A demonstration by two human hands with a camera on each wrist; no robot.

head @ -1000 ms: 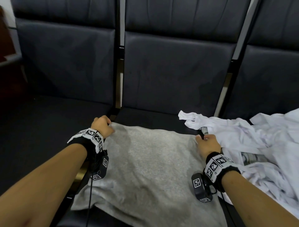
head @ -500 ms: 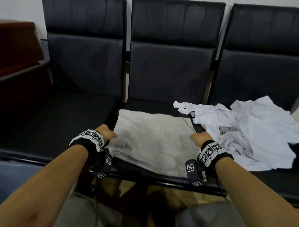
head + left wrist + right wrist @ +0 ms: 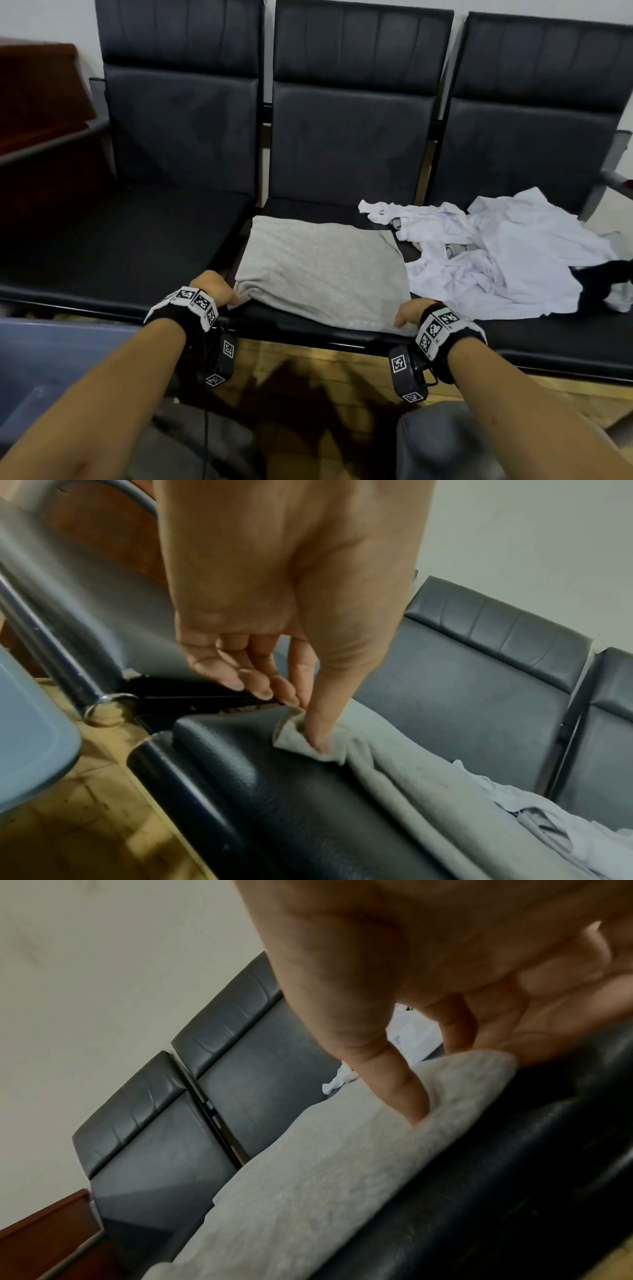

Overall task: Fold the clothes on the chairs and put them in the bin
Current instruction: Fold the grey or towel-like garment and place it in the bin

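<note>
A grey garment (image 3: pixel 322 270) lies folded into a rectangle on the middle chair seat (image 3: pixel 308 337). My left hand (image 3: pixel 219 289) pinches its near left corner between thumb and forefinger, as the left wrist view shows: left hand (image 3: pixel 308 723), grey garment (image 3: pixel 411 777). My right hand (image 3: pixel 409 313) grips the near right corner at the seat's front edge. In the right wrist view the right hand (image 3: pixel 438 1085) has its thumb on top of the grey garment (image 3: pixel 325 1177) and its fingers curled under. A blue-grey bin (image 3: pixel 51 363) stands low on the left.
A crumpled pile of white clothes (image 3: pixel 507 260) covers the right seat and spills onto the middle one. The left seat (image 3: pixel 120 240) is bare. Dark wooden furniture (image 3: pixel 37 102) stands far left. Chair backs rise behind, and wood floor (image 3: pixel 308 370) shows below the seats.
Both hands have drawn the garment's far edge back to the seat's front edge, doubling the cloth over itself. The head view has pulled back and up.
</note>
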